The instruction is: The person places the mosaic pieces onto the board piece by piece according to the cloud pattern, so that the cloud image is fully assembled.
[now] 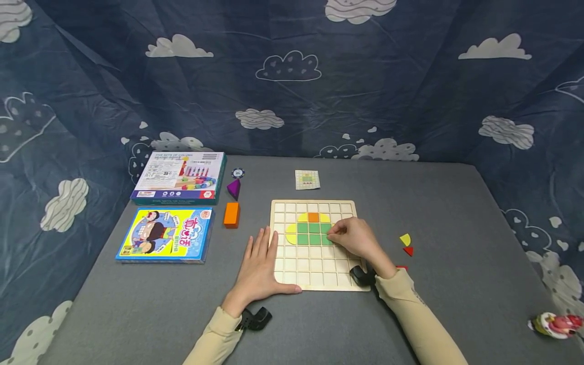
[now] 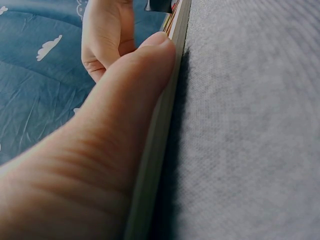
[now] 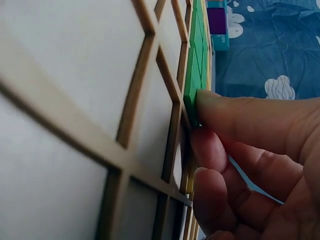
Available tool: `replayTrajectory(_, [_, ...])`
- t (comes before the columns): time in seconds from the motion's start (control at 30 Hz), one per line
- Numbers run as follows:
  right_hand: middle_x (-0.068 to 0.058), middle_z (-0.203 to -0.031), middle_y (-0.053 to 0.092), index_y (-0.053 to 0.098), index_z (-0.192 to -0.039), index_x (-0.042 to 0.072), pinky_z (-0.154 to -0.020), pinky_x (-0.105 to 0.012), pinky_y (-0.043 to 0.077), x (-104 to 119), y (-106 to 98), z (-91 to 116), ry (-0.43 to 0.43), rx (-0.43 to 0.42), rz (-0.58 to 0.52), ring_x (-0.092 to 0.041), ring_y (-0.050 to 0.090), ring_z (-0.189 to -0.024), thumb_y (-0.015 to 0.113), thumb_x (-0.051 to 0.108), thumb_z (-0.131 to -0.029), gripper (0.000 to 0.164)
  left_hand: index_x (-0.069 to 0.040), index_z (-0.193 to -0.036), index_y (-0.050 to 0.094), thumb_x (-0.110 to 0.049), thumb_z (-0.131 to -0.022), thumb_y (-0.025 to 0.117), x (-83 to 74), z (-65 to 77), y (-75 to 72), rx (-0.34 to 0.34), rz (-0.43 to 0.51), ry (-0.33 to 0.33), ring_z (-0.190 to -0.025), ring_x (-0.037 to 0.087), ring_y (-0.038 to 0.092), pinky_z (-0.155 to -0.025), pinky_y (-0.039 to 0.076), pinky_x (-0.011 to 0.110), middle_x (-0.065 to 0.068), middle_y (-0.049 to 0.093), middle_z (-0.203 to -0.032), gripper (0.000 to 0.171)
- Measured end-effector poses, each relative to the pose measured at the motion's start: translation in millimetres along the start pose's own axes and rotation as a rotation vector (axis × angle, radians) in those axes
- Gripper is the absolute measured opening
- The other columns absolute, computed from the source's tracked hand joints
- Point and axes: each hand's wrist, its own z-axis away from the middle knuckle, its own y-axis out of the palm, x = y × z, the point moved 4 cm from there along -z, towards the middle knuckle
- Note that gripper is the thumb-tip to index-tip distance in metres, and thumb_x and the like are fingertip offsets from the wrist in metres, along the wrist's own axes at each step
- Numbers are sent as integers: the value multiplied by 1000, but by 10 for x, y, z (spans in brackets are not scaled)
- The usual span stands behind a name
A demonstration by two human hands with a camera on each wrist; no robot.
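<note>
A square wooden grid board [image 1: 315,279] lies in the middle of the table. Green square tiles [image 1: 315,228], yellow rounded pieces [image 1: 290,234] and an orange square tile [image 1: 313,217] fill some of its cells. My left hand [image 1: 257,268] rests against the board's left side, fingers straight, the thumb along its front edge. At the right end of the green block, my right hand [image 1: 358,238] pinches a green tile [image 3: 191,90] with thumb and index finger. Part of that tile is hidden behind the fingertips. A bit of yellow [image 3: 190,184] shows beside them.
A small pattern card [image 1: 307,179] lies behind the board. To its left are two boxes [image 1: 180,177], a poker chip [image 1: 238,173], a purple block [image 1: 234,188] and an orange block [image 1: 231,215]. On the right are a loose yellow piece [image 1: 405,239], red pieces [image 1: 408,251] and a figurine [image 1: 555,324].
</note>
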Motion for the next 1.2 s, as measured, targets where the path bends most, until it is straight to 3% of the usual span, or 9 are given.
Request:
replayTrajectory(0.27, [7, -65, 62, 72, -76, 12, -59, -31, 42, 8, -11, 21, 1, 12, -22, -10, 54, -59, 77, 15, -78, 6, 0, -151, 13, -84, -57, 62, -4, -2, 6, 5, 2, -4, -143, 30, -1, -112, -1, 48, 20, 5, -156, 135])
replayTrajectory(0.47, [4, -67, 61, 72, -82, 10, -56, -29, 41, -125, -64, 77, -7, 30, -92, -12, 52, -59, 77, 15, -80, 7, 0, -151, 13, -83, -57, 63, -7, 0, 0, 6, 16, -3, -143, 31, -1, -112, 0, 49, 20, 6, -156, 134])
replayTrajectory(0.63, [2, -67, 60, 72, -83, 9, -50, -28, 39, -308, -271, 153, 37, -43, -82, -15, 50, -56, 77, 17, -81, 10, 1, -150, 13, -82, -57, 64, -5, -2, -3, 8, 17, -1, -143, 31, -1, -112, -1, 49, 20, 5, -156, 135])
replayTrajectory(0.93, [-1, -69, 62, 72, -87, 5, -47, -32, 38, -698, -723, 375, 110, -222, 68, -14, 50, -54, 75, 24, -83, 20, 2, -150, 14, -82, -57, 65, -12, 0, -7, 1, 15, 7, -142, 33, 0, -112, -1, 50, 21, 6, -155, 135])
replayTrajectory(1.2, [-8, -75, 66, 70, -89, 0, -51, -30, 39, -975, -948, 538, 237, -241, 110, -16, 52, -58, 75, 28, -82, 29, 3, -150, 16, -80, -57, 66, -11, 5, -13, -21, 18, 18, -142, 34, 3, -111, 1, 51, 23, 8, -155, 134])
